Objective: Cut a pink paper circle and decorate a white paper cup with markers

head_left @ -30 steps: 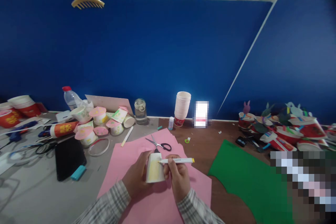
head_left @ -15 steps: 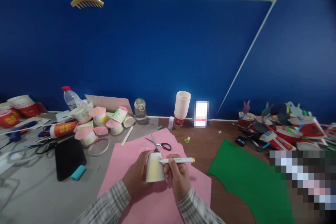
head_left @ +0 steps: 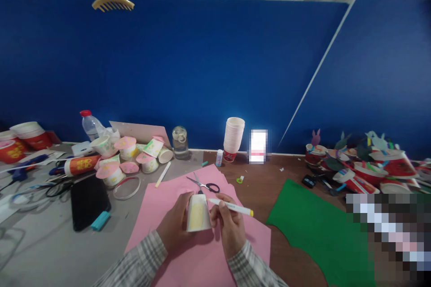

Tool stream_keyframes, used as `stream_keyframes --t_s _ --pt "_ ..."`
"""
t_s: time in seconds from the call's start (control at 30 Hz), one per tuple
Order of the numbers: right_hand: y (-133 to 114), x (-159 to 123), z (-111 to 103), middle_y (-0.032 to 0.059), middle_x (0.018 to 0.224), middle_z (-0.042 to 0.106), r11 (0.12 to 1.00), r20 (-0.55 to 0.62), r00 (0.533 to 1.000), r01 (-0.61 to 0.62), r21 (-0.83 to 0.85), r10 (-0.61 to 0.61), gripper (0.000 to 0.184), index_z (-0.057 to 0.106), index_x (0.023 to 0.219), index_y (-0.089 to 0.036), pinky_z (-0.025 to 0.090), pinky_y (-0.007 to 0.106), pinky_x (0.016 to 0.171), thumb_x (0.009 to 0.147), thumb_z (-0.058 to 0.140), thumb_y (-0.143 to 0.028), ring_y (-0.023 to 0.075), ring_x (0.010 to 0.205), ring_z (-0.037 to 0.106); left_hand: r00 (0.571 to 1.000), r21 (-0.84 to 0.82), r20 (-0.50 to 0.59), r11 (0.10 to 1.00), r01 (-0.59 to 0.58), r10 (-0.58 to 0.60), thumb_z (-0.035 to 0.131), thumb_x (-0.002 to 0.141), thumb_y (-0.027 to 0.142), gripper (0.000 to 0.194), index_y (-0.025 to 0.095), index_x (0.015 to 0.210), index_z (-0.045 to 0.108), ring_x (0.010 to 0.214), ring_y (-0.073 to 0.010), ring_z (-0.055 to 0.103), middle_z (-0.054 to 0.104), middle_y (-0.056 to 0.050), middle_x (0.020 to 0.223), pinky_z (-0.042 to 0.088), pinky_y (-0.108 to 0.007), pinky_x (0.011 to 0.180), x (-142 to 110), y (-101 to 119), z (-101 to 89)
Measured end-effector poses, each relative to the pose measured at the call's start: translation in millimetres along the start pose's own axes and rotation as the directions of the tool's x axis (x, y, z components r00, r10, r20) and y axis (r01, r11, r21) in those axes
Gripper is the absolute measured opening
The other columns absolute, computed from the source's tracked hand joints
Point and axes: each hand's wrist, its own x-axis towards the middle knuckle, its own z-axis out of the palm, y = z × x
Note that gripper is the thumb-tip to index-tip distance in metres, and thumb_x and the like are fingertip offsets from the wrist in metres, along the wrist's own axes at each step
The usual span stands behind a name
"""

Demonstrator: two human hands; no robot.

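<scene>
My left hand is closed around the side of a white paper cup, which is turned bottom up and bears a pale yellow coloured patch with a greenish edge. In my right hand is a white marker with a yellow end, pinched between thumb and fingers. Its tip points left, close to the cup's upper right edge; whether it touches I cannot tell. The right fingers also lie near the cup's right side. Pink paper lies under both hands. Scissors rest on it just beyond the cup.
A cup stack, small bottle and glass jar stand at the back. Decorated cups, a black tablet-like slab and a blue marker cap are left. Green paper and red cups lie right.
The marker has moved from the yellow patch up toward the cup's right edge and tilted, its yellow end lower. The cup has turned slightly in my left hand.
</scene>
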Motion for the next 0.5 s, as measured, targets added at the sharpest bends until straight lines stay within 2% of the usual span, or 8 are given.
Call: stream_keyframes --t_s 0.13,0.27,0.37,0.43,0.5 --pt "-2 -3 -3 -0.0035 0.036 0.059 0.997 -0.009 1.0 0.001 -0.073 -0.001 0.037 0.064 0.088 -0.017 0.039 0.021 0.029 0.066 0.063 -0.046 0.0137 0.028 0.046 0.998 0.031 -0.042 0.999 -0.037 0.038 0.076 0.051 0.031 0.075 0.031 0.114 0.035 0.066 -0.0219 0.06 0.059 -0.002 0.101 0.053 -0.032 0.053 0 0 -1.4" --pt "2 -6 -7 -0.0009 0.045 0.062 0.993 0.077 0.996 0.052 -0.107 -0.044 0.031 0.068 0.086 -0.018 0.042 0.025 0.035 0.07 0.06 -0.043 0.0165 0.035 0.051 0.996 0.053 -0.073 0.997 -0.054 0.057 0.076 0.051 0.031 0.072 0.031 0.112 0.037 0.072 -0.0243 0.06 0.058 -0.002 0.1 0.054 -0.035 0.058 1 -3 -0.9" --pt "6 -6 -10 0.0024 0.055 0.065 0.988 0.101 0.99 0.111 -0.111 -0.099 0.036 0.071 0.087 -0.02 0.047 0.03 0.04 0.075 0.05 -0.047 0.0194 0.042 0.054 0.992 0.061 -0.086 0.995 -0.083 0.088 0.076 0.052 0.032 0.071 0.031 0.112 0.038 0.076 -0.0261 0.06 0.058 -0.003 0.101 0.054 -0.036 0.063 2 -6 -0.1" --pt "8 -6 -11 0.0033 0.056 0.065 0.982 0.088 0.99 0.126 -0.141 -0.115 0.037 0.073 0.082 -0.02 0.047 0.03 0.042 0.075 0.05 -0.048 0.0198 0.044 0.055 0.993 0.064 -0.075 0.994 -0.084 0.089 0.076 0.053 0.034 0.071 0.03 0.112 0.037 0.075 -0.0262 0.06 0.059 -0.004 0.1 0.054 -0.036 0.062 2 -6 -0.2" --pt "9 -6 -11 0.0019 0.049 0.063 0.983 0.07 0.994 0.09 -0.161 -0.08 0.034 0.073 0.074 -0.019 0.045 0.027 0.038 0.072 0.055 -0.047 0.0181 0.041 0.053 0.995 0.073 -0.061 0.994 -0.077 0.082 0.075 0.052 0.035 0.072 0.029 0.113 0.037 0.073 -0.0259 0.061 0.059 -0.003 0.099 0.054 -0.035 0.059 2 -6 -0.8"
